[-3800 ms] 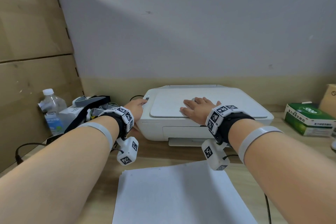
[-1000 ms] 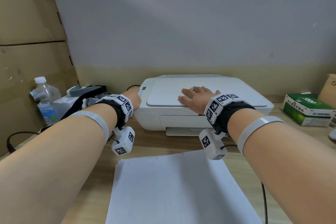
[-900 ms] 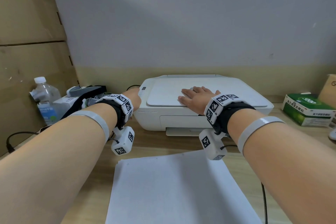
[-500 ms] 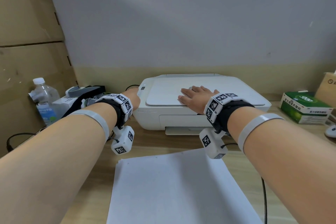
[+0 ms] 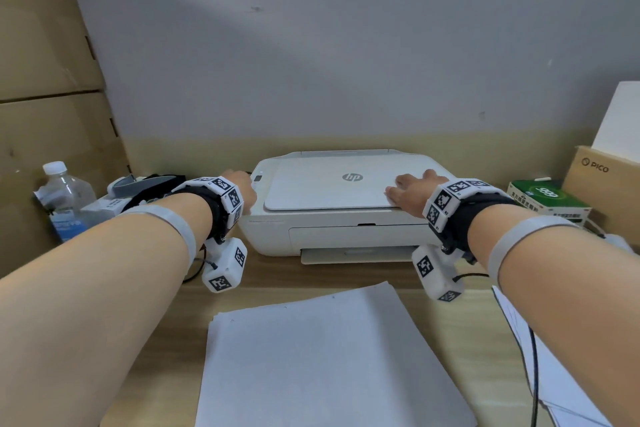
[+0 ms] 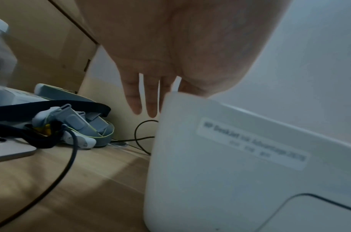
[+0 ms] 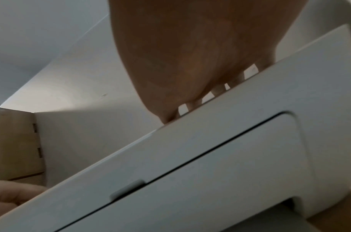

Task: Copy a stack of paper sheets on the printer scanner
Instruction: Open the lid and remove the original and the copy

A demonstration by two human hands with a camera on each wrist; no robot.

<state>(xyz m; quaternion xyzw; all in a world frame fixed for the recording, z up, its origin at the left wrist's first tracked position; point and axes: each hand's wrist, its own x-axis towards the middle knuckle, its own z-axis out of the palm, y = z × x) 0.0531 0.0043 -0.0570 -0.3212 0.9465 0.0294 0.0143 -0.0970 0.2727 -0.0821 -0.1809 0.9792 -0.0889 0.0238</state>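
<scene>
The white HP printer (image 5: 332,236) stands at the back of the wooden table with its scanner lid (image 5: 329,191) down. My right hand (image 5: 412,189) rests flat on the lid's front right corner, fingers spread. In the right wrist view the right hand (image 7: 190,62) lies over the printer's (image 7: 210,157) top edge. My left hand (image 5: 242,184) touches the printer's left top edge near the small display. The left wrist view shows its fingers (image 6: 147,100) straight beside the printer (image 6: 230,172) corner, holding nothing. A stack of white sheets (image 5: 322,357) lies on the table in front.
Left of the printer are a water bottle (image 5: 64,198) and a grey strapped headset (image 5: 145,187) with cables. On the right stand a green box (image 5: 547,199) and a PICO carton (image 5: 602,184). Loose sheets (image 5: 554,374) and a black cable (image 5: 533,357) lie at the front right.
My right hand has slid from the middle of the lid to its front right corner, uncovering the HP logo. The left hand stays at the printer's left edge.
</scene>
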